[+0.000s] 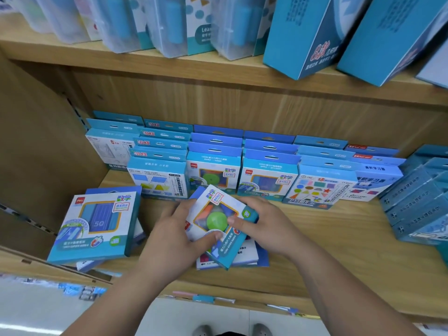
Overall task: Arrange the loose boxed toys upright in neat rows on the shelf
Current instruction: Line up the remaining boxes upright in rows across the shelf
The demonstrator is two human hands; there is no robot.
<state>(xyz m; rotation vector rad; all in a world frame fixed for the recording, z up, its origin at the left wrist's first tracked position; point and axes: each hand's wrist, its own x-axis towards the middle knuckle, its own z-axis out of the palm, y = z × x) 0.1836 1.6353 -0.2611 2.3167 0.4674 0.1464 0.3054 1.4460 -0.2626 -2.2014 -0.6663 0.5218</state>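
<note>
a pale wooden shelf [315, 251] is filling most of the view, with a wood back panel behind it and a second wooden board above carrying clear plastic cases [116, 23] and tall blue cartons [305, 37], their tops cut off by the frame. below the shelf's front edge a light tiled floor is showing, along with the toes of two shoes [232, 330]. at the back of the shelf, boxed toys are standing upright in rows [213, 163], each row overlapping so only the front box's face is showing fully; further right, darker blue boxes [417, 204] are running out of the frame. both hands are gripping one tilted box with a green disc [217, 220] near the middle of the shelf: the left hand [177, 236] is clasping its left side with the thumb on the face, the right hand [264, 225] is closing over its right edge. this box is lying over a flat pile [244, 257] that is mostly hidden. to the left of it, a loose box marked "50" [97, 226] is lying tilted on other boxes. red "deli" logos are appearing on several boxes; the smaller print is too blurred to read.
</note>
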